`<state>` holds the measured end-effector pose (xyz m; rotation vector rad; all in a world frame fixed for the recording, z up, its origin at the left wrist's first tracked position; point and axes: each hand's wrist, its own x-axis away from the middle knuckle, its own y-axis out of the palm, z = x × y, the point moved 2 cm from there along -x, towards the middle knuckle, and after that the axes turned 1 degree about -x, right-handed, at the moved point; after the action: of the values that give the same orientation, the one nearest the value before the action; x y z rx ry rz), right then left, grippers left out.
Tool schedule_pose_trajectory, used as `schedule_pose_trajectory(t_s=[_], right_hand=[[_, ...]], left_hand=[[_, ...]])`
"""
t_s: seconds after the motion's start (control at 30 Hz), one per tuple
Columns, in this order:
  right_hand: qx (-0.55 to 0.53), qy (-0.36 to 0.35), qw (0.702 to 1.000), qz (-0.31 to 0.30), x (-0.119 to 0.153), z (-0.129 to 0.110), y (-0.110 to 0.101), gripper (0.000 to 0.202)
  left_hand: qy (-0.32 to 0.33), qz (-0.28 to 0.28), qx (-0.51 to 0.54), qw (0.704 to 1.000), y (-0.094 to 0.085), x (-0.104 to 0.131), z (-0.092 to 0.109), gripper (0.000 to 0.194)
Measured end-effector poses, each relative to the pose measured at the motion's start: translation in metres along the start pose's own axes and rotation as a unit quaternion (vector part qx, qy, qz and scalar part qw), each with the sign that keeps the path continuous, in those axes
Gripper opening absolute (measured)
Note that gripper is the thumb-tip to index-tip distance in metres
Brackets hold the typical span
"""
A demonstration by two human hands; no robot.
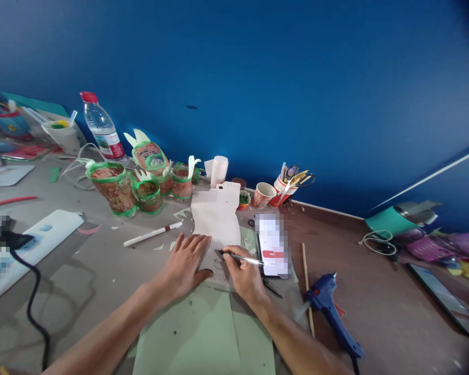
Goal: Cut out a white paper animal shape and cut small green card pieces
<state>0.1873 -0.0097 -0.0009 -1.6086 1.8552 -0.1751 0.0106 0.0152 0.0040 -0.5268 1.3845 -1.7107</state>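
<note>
left hand (pixel 187 258): laid flat at white paper cutout's (pixel 217 213) left edge | right hand (pixel 242 273): grips pen (pixel 246 258), its tip over the cutout | nearer the person: pale green sheet (pixel 187 333) | right: phone (pixel 271 245) (screen partly pixelated), wooden stick (pixel 305 268), blue glue gun (pixel 334 315) | left: white marker (pixel 152 234), brown pots (pixel 111 190) trimmed green, red-capped bottle (pixel 103 127)

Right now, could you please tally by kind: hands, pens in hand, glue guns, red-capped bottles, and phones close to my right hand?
Hands: 2 (left hand, right hand)
Clear-barrelled pen in hand: 1
Blue glue gun: 1
Red-capped plastic bottle: 1
Phone close to your right hand: 1
Total: 6
</note>
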Motion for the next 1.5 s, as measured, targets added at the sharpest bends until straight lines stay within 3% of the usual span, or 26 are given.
schedule_pose_trajectory(t_s=[1.5], right_hand=[[-0.016,0.019,1.0,-0.003,-0.0002,0.0001,-0.0038,0.016]], left_hand=[[0.001,-0.004,0.007,1.0,0.0005,0.0007,-0.001,0.064]])
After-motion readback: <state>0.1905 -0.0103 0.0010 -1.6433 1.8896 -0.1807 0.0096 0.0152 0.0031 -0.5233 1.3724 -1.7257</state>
